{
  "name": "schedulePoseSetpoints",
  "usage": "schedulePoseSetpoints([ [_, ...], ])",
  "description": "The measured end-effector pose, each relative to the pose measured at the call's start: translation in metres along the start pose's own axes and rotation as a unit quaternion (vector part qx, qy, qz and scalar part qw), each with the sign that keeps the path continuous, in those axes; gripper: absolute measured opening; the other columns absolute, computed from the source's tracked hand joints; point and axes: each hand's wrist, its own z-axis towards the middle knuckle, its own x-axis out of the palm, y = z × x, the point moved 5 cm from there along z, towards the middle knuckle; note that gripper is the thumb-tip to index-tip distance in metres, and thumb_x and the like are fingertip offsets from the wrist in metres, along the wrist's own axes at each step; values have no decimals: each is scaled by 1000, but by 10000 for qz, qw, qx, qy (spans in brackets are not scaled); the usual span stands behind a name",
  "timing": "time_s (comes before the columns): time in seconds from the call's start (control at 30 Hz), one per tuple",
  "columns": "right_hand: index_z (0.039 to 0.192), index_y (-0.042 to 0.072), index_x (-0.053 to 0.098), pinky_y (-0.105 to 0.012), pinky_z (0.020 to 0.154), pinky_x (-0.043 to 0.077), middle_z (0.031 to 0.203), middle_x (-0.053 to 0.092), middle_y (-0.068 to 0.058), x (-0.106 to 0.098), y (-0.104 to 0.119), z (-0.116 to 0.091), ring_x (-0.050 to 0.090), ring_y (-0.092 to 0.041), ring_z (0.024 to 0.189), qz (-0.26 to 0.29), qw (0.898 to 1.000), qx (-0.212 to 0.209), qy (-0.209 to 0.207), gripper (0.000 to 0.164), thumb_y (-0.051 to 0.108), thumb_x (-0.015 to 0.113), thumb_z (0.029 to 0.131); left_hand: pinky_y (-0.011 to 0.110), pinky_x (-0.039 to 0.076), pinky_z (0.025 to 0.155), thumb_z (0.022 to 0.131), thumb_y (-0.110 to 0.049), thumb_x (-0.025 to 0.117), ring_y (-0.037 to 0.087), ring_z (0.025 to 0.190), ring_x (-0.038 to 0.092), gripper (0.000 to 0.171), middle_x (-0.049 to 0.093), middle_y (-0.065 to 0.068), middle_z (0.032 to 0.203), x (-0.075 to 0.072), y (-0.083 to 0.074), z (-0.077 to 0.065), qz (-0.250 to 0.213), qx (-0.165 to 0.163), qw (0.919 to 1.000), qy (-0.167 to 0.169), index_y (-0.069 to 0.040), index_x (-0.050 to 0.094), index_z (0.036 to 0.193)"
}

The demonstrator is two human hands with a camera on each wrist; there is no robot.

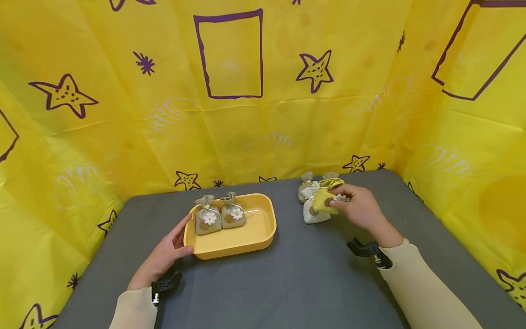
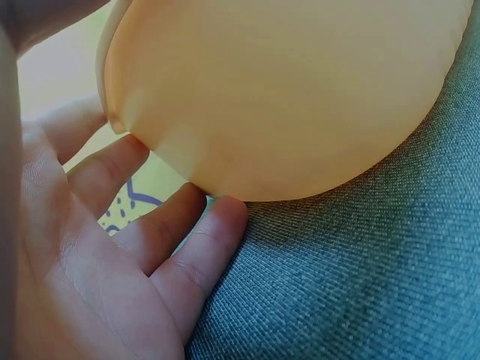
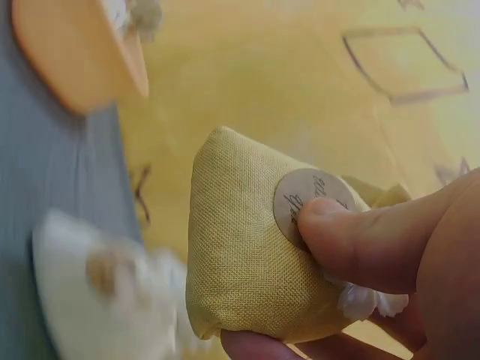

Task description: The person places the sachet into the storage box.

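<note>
In the head view my right hand (image 1: 360, 205) pinches a small yellow drawstring sachet (image 1: 324, 201), thumb on its round brown sticker (image 3: 289, 196). A white flower shows beside the fingers. The sachet overlaps a white sachet (image 1: 314, 219), with a grey-green sachet (image 1: 305, 192) behind. Over on the left, my left hand (image 1: 166, 251) touches the left end of a yellow-orange tray (image 1: 242, 250), fingers spread along its outer wall and thumb by the front corner. Two grey-green sachets, the left one (image 1: 207, 221) and the right one (image 1: 232, 215), stand side by side in the tray's left part.
A grey cloth (image 1: 263, 292) covers the table. Yellow fabric (image 1: 238, 137) printed with purple starfish and frames stands around its back and sides. Another yellow sachet (image 1: 331, 182) shows behind the held one, partly hidden.
</note>
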Motion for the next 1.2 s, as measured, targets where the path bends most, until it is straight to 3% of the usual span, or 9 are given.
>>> schedulePoseSetpoints([
  [0.17, 108, 17, 77, -44, 80, 50, 113, 70, -4, 24, 37, 13, 61, -28, 104, 232, 9991, -200, 308, 22, 23, 80, 86, 23, 39, 101, 97, -12, 67, 39, 147, 15, 87, 5, 13, 165, 0, 0, -1, 88, -55, 9999, -5, -16, 9, 162],
  [0.43, 108, 18, 77, -38, 69, 50, 99, 69, 1, 69, 83, 34, 59, -22, 83, 479, 9955, -416, 698, 24, 23, 81, 85, 22, 41, 100, 96, -9, 67, 35, 147, 19, 88, 7, 9, 166, 0, -1, -2, -14, -154, 9998, -85, -19, 11, 162],
  [0.6, 106, 18, 78, -37, 74, 50, 100, 70, 5, 104, 106, 44, 60, -18, 89, 327, 9935, -546, 946, 23, 23, 82, 84, 23, 41, 100, 96, -9, 66, 36, 146, 20, 87, 7, 10, 166, 0, -1, -2, -18, -117, 9999, -52, -19, 11, 162],
  [0.87, 108, 20, 77, -37, 84, 51, 108, 70, 4, 154, 116, 52, 62, -18, 101, 195, 9886, -559, 1387, 23, 25, 80, 86, 23, 41, 99, 96, -10, 67, 35, 147, 20, 87, 8, 9, 166, 1, -2, -2, -22, -181, 9998, -69, -19, 10, 162],
  [1.2, 114, 24, 75, -37, 86, 51, 115, 69, 2, 170, 110, 63, 62, -22, 107, -640, 9854, -500, 1493, 29, 34, 78, 87, 22, 42, 99, 97, -11, 66, 34, 147, 20, 86, 7, 8, 166, 0, 0, -1, -37, -237, 9997, -107, -20, 10, 162],
])
